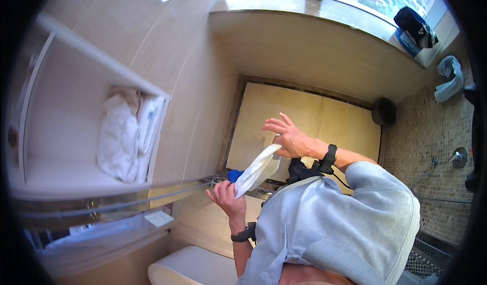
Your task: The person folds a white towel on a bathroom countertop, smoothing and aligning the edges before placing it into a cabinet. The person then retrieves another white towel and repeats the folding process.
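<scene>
We look down at two bare hands holding a white cloth (256, 169) between them, above a tan floor (335, 122) with a dark border. The cloth forms a long, narrow strip, slanting from its far right end to its near left end. Our right hand (291, 139) pinches the far end between thumb and finger, its other fingers spread out toward the left. Our left hand (227, 197) grips the near end, its fingers partly fanned. A small blue object (234, 176) shows just beside the left hand and the cloth; we cannot tell what it is. Black bands circle both wrists, and we wear a grey short-sleeved shirt (335, 229).

To the left, an open white niche (66, 107) holds a pile of white towels (120, 138). Nearer, a metal rail (122, 208) runs along that side, and the rounded edge of a white fixture (198, 266) shows at the near left. On the far side, a pale windowsill (269, 3) runs below the window, with a black pouch (415, 27) at its right end. A dark bin (384, 111) stands at the floor's far right corner. On the right, a checked cloth (449, 79) hangs against a wall of small brown tiles (423, 132), with a metal shower control (458, 156) nearer us.
</scene>
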### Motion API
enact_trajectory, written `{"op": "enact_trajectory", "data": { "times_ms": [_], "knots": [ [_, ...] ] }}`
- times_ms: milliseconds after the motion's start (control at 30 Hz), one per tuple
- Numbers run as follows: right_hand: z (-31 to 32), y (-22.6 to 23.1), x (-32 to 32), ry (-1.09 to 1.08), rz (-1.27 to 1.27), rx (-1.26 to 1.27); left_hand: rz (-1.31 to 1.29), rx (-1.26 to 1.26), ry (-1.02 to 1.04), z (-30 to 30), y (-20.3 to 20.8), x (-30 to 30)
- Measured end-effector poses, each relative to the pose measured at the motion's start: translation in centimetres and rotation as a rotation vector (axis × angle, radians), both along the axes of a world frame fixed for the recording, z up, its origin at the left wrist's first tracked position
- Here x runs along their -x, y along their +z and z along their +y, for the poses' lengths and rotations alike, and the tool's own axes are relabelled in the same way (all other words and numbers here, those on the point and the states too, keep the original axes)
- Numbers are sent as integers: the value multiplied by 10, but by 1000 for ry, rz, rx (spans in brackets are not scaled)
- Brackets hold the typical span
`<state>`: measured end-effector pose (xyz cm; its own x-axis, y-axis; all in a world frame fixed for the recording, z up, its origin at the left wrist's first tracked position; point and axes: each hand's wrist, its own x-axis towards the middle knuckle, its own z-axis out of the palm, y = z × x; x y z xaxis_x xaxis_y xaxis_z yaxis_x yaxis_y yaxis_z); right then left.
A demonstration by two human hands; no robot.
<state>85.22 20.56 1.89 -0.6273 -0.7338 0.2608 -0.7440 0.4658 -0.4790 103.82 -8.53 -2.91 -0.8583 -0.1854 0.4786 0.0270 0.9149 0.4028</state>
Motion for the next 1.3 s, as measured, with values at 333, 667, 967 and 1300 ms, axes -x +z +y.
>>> {"op": "enact_trajectory", "data": {
  "times_ms": [333, 667, 967, 1300],
  "knots": [
    [143, 46, 107, -304, 183, 200, 77, 104, -276, 96, 88, 220],
    [219, 135, 277, -529, 517, 168, 420, 160, -482, 166, 166, 527],
    [255, 178, 463, -658, 693, 53, 603, 220, -524, 210, 219, 763],
    [310, 199, 563, -755, 740, 5, 534, 182, -644, 266, 240, 868]
  ]
}}
